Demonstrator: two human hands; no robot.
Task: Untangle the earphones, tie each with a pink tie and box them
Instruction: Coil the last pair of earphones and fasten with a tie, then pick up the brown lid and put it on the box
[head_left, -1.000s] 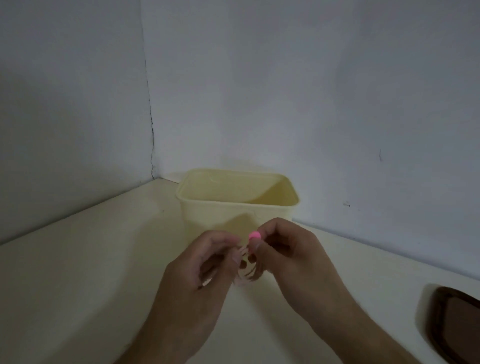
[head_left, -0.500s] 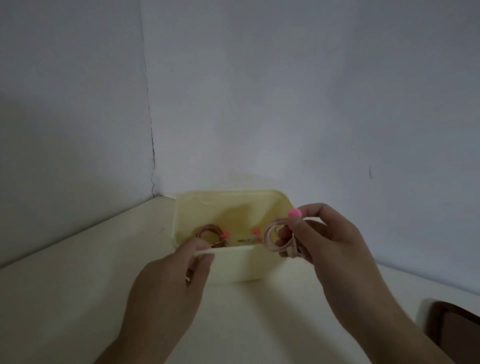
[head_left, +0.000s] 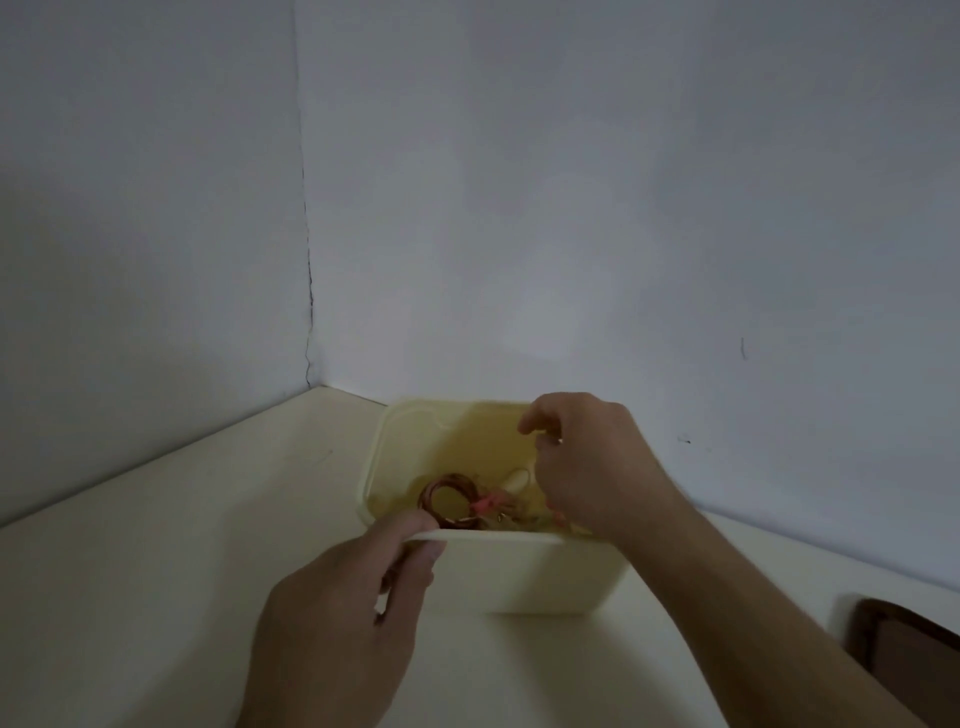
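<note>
A pale yellow box (head_left: 524, 574) stands on the cream table near the wall corner. My left hand (head_left: 337, 613) grips its near rim, thumb inside and fingers outside. My right hand (head_left: 597, 467) reaches down into the box with curled fingers and holds a pale earphone coil (head_left: 519, 477), whose loop sticks out to the left of the hand. A second pink tie (head_left: 558, 517) peeks out below the palm. On the box floor lies a brown earphone coil (head_left: 447, 493) bound with a pink tie (head_left: 485, 503).
A dark brown lid or tray (head_left: 909, 654) lies on the table at the lower right edge. Grey walls meet in a corner just behind the box. Bare tabletop (head_left: 156, 545) stretches to the left.
My right hand has carried the pale coil from above the near rim down into the box. My left hand has let go of the coil and taken the box rim.
</note>
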